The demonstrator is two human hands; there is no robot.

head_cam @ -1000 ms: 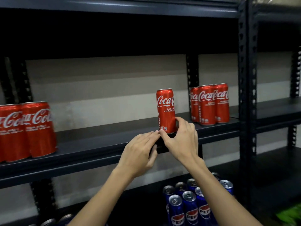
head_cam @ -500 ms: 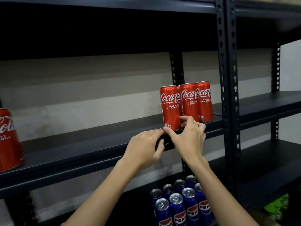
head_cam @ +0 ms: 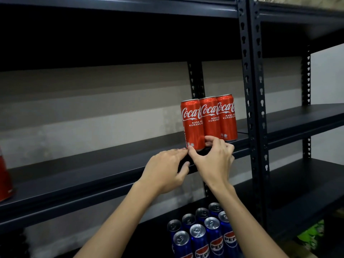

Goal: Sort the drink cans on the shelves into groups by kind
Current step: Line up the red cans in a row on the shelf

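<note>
A red Coca-Cola can stands upright on the dark middle shelf, touching the left side of a group of red Coca-Cola cans by the shelf post. My right hand pinches the base of that leftmost can between thumb and fingers. My left hand rests on the shelf's front edge just left of the can, its fingertips at the can's bottom. Several blue Pepsi cans stand grouped on the shelf below. Another red can shows at the far left edge.
A black perforated upright post divides this shelf unit from the one on the right, whose dark shelves carry nothing visible. Something green lies low at the right. The shelf above is in shadow.
My right hand has slid the single Coca-Cola can rightward along the shelf until it joined the group by the post. My left hand followed along the shelf edge. The view has panned right.
</note>
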